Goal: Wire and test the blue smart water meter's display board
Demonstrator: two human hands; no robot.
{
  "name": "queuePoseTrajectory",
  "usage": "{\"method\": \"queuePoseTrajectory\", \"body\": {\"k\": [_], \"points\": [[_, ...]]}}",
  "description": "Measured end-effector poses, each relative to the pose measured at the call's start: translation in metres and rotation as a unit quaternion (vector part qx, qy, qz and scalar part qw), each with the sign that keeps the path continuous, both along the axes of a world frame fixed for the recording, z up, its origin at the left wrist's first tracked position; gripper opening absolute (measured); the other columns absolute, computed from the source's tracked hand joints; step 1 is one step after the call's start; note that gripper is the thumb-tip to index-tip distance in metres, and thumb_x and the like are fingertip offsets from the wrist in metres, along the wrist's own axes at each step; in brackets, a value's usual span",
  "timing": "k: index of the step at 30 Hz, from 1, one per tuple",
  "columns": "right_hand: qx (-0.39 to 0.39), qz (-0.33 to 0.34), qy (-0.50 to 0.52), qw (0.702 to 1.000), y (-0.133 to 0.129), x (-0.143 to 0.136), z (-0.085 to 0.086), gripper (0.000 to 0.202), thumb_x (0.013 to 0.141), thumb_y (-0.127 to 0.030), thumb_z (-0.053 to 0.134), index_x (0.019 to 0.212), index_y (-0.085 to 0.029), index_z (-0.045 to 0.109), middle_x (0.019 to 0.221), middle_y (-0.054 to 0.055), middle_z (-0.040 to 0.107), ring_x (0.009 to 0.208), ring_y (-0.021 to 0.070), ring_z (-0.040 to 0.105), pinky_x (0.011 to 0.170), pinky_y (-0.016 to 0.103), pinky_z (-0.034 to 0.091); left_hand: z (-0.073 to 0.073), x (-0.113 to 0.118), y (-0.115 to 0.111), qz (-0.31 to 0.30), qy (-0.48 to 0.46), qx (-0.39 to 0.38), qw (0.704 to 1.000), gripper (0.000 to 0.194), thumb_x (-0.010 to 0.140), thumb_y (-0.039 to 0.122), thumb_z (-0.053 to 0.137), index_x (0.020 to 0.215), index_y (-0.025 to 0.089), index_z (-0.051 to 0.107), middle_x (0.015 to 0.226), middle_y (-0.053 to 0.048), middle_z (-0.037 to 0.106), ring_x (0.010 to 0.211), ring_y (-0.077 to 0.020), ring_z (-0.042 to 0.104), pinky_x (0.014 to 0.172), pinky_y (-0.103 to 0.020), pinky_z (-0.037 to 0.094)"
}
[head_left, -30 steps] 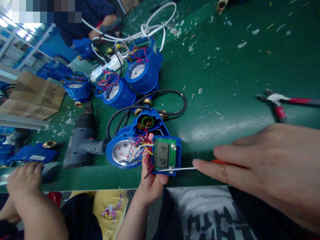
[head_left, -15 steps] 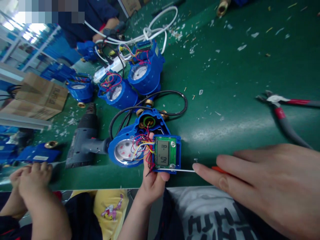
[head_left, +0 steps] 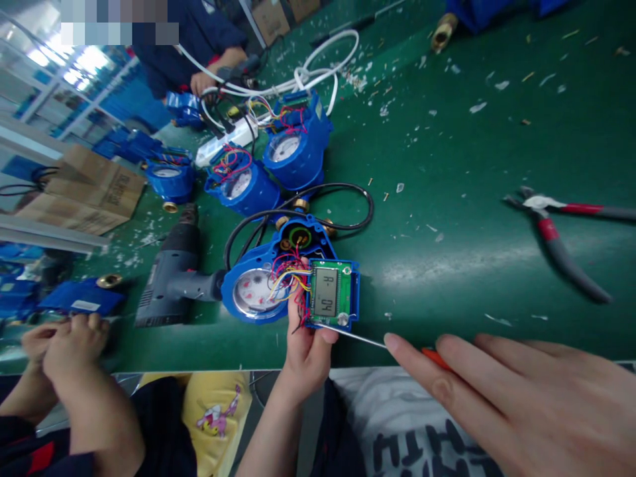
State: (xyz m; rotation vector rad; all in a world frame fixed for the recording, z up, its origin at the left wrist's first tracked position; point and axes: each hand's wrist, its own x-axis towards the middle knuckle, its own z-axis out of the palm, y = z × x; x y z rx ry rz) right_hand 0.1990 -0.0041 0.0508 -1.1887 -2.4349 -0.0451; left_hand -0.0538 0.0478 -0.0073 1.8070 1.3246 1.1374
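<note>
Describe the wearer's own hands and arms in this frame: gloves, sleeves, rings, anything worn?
Both hands are bare: no gloves or rings show. The left hand leads into a bare forearm with no sleeve in view. The right hand fills the lower right corner; its wrist is cut off, so any sleeve there cannot be told.

Near the drill [head_left: 171,281]: 4 open blue meters [head_left: 258,291], 1 display board [head_left: 330,293], 1 screwdriver [head_left: 358,338], 1 pliers [head_left: 556,232], 2 cardboard boxes [head_left: 89,192].
</note>
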Motion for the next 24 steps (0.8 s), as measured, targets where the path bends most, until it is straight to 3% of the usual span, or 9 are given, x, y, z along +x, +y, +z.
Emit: {"method": "queuePoseTrajectory", "body": {"k": [9, 16, 24], "points": [[0.008, -0.028, 0.012, 0.999, -0.010, -0.002, -0.010, 0.047, 0.096, -0.013, 0.024, 0.135, -0.018, 0.050, 0.084, 0.001, 0.060, 0.064, 0.0159, 0.056, 0.054, 0.034, 0.039, 0.003, 0.008, 0.002, -0.022, -0.015, -0.019, 0.999, 0.055, 0.090, 0.045, 0.058, 0.139, 0.023, 0.046, 0.133, -0.014, 0.060, 0.124, -0.0292, 0.057, 0.108, -0.044, 0.043], [-0.003, -0.039, 0.022, 0.999, -0.010, -0.005, -0.014, 0.050, 0.099, -0.013, 0.014, 0.136, -0.018, 0.048, 0.082, 0.001, 0.060, 0.061, 0.0130, 0.056, 0.052, 0.031, 0.041, -0.001, 0.008, 0.003, -0.008, -0.017, -0.009, 1.000, 0.064, 0.087, 0.051, 0.061, 0.141, 0.021, 0.043, 0.131, -0.015, 0.060, 0.128, -0.0302, 0.055, 0.110, -0.044, 0.042], [-0.007, -0.048, 0.031, 0.998, -0.019, -0.012, -0.018, 0.048, 0.102, -0.017, 0.016, 0.138, -0.017, 0.047, 0.084, 0.001, 0.060, 0.063, 0.0122, 0.058, 0.051, 0.029, 0.045, 0.008, 0.016, 0.005, -0.009, 0.027, 0.047, 0.998, 0.049, 0.092, 0.050, 0.054, 0.130, 0.019, 0.053, 0.131, -0.015, 0.060, 0.123, -0.0286, 0.058, 0.107, -0.042, 0.044]]}}
